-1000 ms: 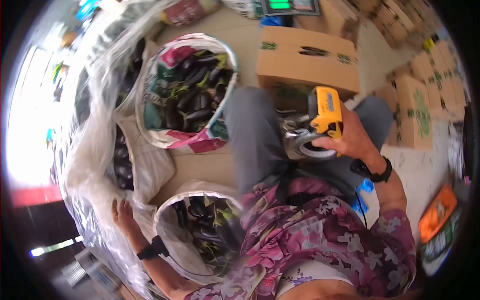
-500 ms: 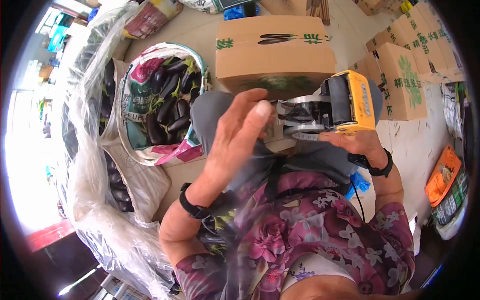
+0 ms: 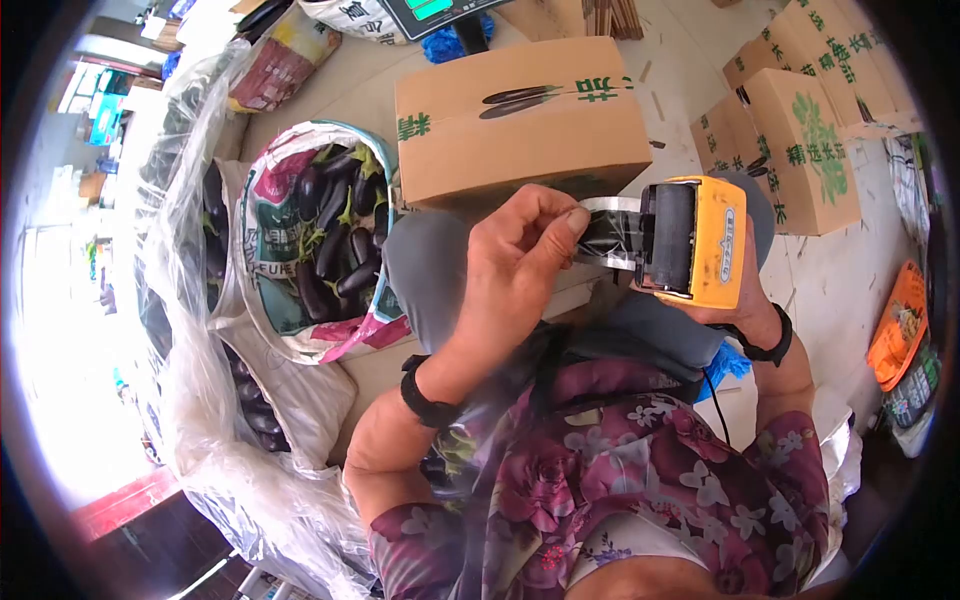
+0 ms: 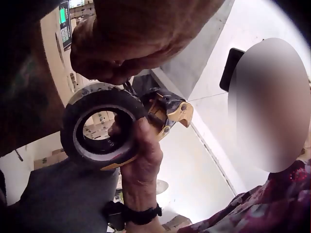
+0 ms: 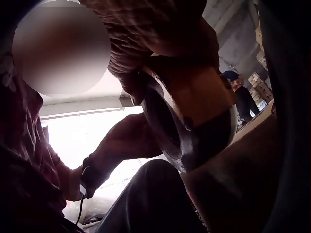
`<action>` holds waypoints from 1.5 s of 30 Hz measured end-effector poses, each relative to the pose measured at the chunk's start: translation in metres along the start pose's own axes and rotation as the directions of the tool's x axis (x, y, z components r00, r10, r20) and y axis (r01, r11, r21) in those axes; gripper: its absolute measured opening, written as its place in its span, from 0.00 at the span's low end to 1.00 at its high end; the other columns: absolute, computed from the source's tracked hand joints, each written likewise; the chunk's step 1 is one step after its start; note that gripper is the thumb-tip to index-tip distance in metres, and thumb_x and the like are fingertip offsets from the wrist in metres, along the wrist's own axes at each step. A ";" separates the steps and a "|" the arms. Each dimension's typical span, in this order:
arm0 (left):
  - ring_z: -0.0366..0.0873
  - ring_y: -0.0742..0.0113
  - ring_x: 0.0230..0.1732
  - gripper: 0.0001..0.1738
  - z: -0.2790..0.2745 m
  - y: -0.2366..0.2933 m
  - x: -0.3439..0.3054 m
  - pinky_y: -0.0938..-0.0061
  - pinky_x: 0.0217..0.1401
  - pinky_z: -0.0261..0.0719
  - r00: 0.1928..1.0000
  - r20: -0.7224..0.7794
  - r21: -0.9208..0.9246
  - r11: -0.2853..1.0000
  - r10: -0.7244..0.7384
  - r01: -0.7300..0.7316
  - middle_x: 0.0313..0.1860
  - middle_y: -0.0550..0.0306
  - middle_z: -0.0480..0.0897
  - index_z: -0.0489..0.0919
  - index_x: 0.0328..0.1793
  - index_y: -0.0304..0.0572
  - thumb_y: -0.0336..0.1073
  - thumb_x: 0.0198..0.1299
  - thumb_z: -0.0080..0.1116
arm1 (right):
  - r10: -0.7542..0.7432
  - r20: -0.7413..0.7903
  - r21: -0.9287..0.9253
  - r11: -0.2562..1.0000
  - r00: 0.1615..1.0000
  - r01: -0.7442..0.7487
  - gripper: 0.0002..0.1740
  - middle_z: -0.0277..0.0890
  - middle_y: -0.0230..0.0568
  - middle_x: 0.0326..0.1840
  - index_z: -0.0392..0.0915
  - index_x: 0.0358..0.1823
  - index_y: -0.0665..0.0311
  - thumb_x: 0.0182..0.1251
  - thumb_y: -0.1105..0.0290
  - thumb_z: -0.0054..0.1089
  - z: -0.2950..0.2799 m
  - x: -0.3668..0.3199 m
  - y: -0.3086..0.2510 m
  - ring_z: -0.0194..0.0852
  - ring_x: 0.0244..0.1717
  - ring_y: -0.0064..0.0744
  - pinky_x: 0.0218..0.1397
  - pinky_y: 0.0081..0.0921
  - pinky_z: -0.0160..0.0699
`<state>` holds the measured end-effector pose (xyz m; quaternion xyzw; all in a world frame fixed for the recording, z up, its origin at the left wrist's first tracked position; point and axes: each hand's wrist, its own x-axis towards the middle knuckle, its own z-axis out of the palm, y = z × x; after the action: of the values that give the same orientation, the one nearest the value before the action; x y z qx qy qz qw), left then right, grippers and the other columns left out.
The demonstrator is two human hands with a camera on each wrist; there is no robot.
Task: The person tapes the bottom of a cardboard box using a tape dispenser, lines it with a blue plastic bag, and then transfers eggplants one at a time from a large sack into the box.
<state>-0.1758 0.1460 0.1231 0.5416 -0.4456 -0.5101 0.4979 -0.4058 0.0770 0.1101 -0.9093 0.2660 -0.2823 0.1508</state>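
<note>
A yellow tape dispenser (image 3: 718, 245) with a dark roller is held level above the knees in my right hand (image 3: 752, 300). The left wrist view shows the right thumb laid across the side of its tape roll (image 4: 73, 128). My left hand (image 3: 515, 260) is bent, its thumb and fingertips pinching at the packing tape (image 3: 612, 232) on the roll's outer edge. From the right wrist, the roll's hollow core (image 5: 167, 116) shows with the left arm behind it. Just beyond the hands sits a closed cardboard carton (image 3: 520, 130) with green print and an eggplant picture.
To the left stands a lined basket (image 3: 320, 345) of eggplants, beside clear plastic sheeting (image 3: 200, 400). More printed cartons (image 3: 825, 170) are stacked at the right. A scale (image 3: 430, 15) with a green display is at the back. Another person (image 5: 240, 94) appears in the distance.
My left hand came from the plastic sheeting at the left over to the tape roll, and its fingers closed on the edge. The right hand turned the dispenser so the roll faces left.
</note>
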 end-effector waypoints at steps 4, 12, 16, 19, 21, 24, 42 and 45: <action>0.68 0.84 0.29 0.06 0.003 -0.002 0.009 0.85 0.32 0.67 0.987 -0.058 0.133 0.981 0.152 -0.143 0.28 0.70 0.75 0.79 0.42 0.36 0.32 0.67 0.59 | 0.320 0.142 0.122 0.934 0.937 -0.337 0.34 0.76 0.40 0.58 0.78 0.58 0.50 0.47 0.53 0.76 -0.005 -0.007 -0.004 0.70 0.59 0.53 0.58 0.51 0.62; 0.67 0.83 0.30 0.04 0.009 0.005 0.014 0.85 0.33 0.67 0.921 -0.109 0.181 0.919 0.374 -0.351 0.28 0.68 0.76 0.78 0.41 0.35 0.29 0.67 0.57 | 0.101 0.026 0.031 0.994 0.995 -0.101 0.40 0.76 0.51 0.43 0.66 0.58 0.68 0.41 0.67 0.76 -0.024 0.031 -0.010 0.80 0.39 0.55 0.41 0.39 0.79; 0.68 0.81 0.30 0.04 0.004 0.011 0.023 0.82 0.34 0.69 0.908 -0.103 0.230 0.898 0.407 -0.376 0.28 0.67 0.76 0.78 0.40 0.35 0.29 0.67 0.57 | 0.238 0.121 -0.067 0.970 0.964 -0.232 0.39 0.79 0.53 0.40 0.67 0.58 0.63 0.43 0.66 0.77 -0.038 0.043 -0.013 0.80 0.40 0.58 0.42 0.42 0.79; 0.70 0.77 0.29 0.04 -0.012 0.022 0.033 0.81 0.34 0.70 0.894 -0.268 0.184 0.930 0.358 -0.317 0.28 0.65 0.76 0.79 0.37 0.33 0.28 0.64 0.58 | 0.281 0.114 0.022 0.958 0.953 -0.285 0.40 0.80 0.54 0.44 0.66 0.60 0.63 0.45 0.62 0.77 -0.044 0.047 -0.002 0.79 0.43 0.60 0.45 0.44 0.79; 0.64 0.82 0.28 0.07 -0.042 0.030 0.042 0.83 0.29 0.63 0.841 -0.401 0.131 0.931 0.364 -0.341 0.26 0.68 0.73 0.80 0.37 0.37 0.32 0.67 0.57 | 0.188 0.049 -0.161 0.971 0.981 -0.178 0.45 0.79 0.56 0.46 0.64 0.63 0.63 0.45 0.57 0.78 -0.054 0.044 0.019 0.78 0.47 0.62 0.49 0.46 0.77; 0.61 0.83 0.27 0.06 -0.080 0.021 0.061 0.84 0.30 0.58 0.890 -0.369 -0.026 0.954 0.268 -0.298 0.27 0.70 0.71 0.79 0.37 0.39 0.31 0.67 0.56 | 0.309 -0.034 -0.217 0.926 0.951 -0.309 0.49 0.77 0.57 0.47 0.61 0.65 0.64 0.44 0.54 0.79 -0.063 0.054 0.042 0.76 0.49 0.62 0.51 0.47 0.75; 0.77 0.55 0.28 0.08 -0.053 -0.045 0.144 0.66 0.36 0.74 0.871 -0.346 0.669 0.742 0.348 -0.031 0.25 0.47 0.80 0.78 0.39 0.35 0.33 0.66 0.55 | 0.386 0.199 -0.323 0.894 0.901 -0.312 0.45 0.78 0.59 0.45 0.61 0.62 0.65 0.44 0.60 0.78 -0.030 0.069 0.155 0.74 0.48 0.64 0.50 0.50 0.71; 0.79 0.41 0.32 0.07 -0.046 -0.046 0.146 0.60 0.38 0.75 0.844 -0.327 0.764 0.644 0.425 -0.028 0.28 0.41 0.81 0.78 0.39 0.37 0.34 0.66 0.56 | 0.390 0.199 -0.322 0.892 0.899 -0.316 0.44 0.78 0.59 0.44 0.62 0.60 0.65 0.44 0.60 0.78 -0.024 0.073 0.158 0.74 0.46 0.65 0.49 0.49 0.72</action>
<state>-0.1189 0.0103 0.0612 0.7405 -0.5407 -0.0679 0.3934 -0.4322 -0.0958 0.0940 -0.8861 0.4434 -0.0882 0.1021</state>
